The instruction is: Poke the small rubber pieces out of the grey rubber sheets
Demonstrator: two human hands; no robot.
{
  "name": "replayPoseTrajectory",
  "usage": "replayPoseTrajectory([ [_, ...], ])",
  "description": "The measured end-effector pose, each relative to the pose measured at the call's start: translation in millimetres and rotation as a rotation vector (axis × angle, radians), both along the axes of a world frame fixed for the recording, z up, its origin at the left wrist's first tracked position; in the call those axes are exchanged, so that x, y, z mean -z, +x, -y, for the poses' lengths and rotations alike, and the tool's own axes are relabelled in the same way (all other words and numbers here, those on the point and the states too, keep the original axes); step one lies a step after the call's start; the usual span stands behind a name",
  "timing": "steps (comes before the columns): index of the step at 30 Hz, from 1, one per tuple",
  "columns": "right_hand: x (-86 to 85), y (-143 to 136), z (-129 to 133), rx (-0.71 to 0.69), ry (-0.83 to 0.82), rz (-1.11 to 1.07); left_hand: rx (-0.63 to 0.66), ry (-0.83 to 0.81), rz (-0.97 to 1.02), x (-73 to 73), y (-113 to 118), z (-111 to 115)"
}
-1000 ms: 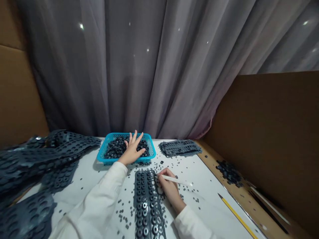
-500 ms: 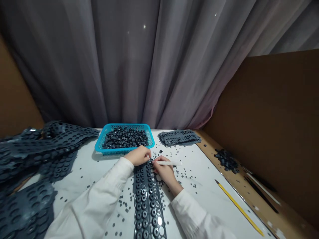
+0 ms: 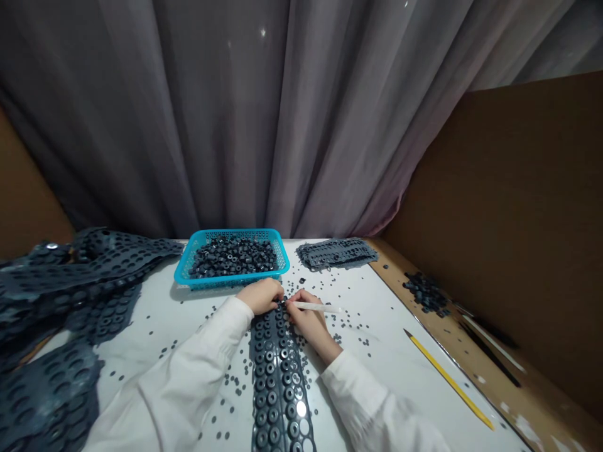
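A long dark rubber strip point(image 3: 277, 383) with rows of round ring-shaped parts lies lengthwise in front of me on the white table. At its far end, my left hand point(image 3: 262, 296) bends its fingers down onto the strip, closed; what its fingertips hold, if anything, is hidden. Close beside it, my right hand point(image 3: 305, 314) pinches a slim white pen-like stick point(image 3: 320, 307), its tip pointing left at the strip's far end. Small dark discs point(image 3: 234, 380) lie scattered on both sides of the strip.
A blue basket point(image 3: 178, 273) of small dark rubber parts stands behind my hands. Perforated rubber sheets point(image 3: 56, 376) pile up at left; flat strips point(image 3: 336, 252) lie back right. A yellow pencil point(image 3: 450, 380) rests at right, near a heap of dark pieces point(image 3: 426, 293) by the brown panel.
The view has shifted slightly, so the surroundings sit a little higher and further left. Both hands stay at the strip's far end, with the white stick still in my right hand.
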State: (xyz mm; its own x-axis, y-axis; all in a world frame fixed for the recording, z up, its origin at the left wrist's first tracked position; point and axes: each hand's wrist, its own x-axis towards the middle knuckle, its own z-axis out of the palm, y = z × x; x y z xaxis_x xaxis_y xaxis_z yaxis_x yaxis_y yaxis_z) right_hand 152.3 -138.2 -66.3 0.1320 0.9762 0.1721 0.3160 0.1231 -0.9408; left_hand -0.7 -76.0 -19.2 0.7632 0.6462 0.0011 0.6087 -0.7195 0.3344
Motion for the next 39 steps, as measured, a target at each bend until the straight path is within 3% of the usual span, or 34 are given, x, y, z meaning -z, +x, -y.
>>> replayPoseTrajectory([
  [11,1.5,1,2,-0.011,0.018,-0.007,0.023,0.037,-0.008,5.7,-5,3],
  [15,-0.8,2,4,-0.035,0.011,-0.070,-0.032,0.058,0.018,-6.7,-10,16],
  [18,-21.9,8,6,-0.007,0.021,-0.166,-0.094,0.108,0.027,-23.9,-10,47],
  [21,-58.4,19,19,0.034,0.097,-0.245,-0.017,0.010,-0.012,-34.5,-12,98],
  [23,-79.2,27,43,0.001,0.129,-0.241,0.074,-0.118,-0.014,-33.6,-15,137],
  [25,-87.0,33,79,-0.058,0.110,-0.159,0.090,-0.223,0.016,-27.3,-17,174],
  [28,-70.1,35,145,-0.097,0.013,-0.051,0.012,-0.274,0.089,-14.5,-15,213],
  [32,-30.5,32,209,-0.071,-0.119,-0.075,-0.110,-0.222,0.145,-3.6,-4,233],
  [35,-17.5,29,224,-0.069,-0.108,-0.048,-0.106,-0.158,0.150,-1.7,0,235],
  [39,-17.8,27,224,-0.120,-0.073,-0.023,0.002,-0.031,0.018,-5.7,2,235],
])
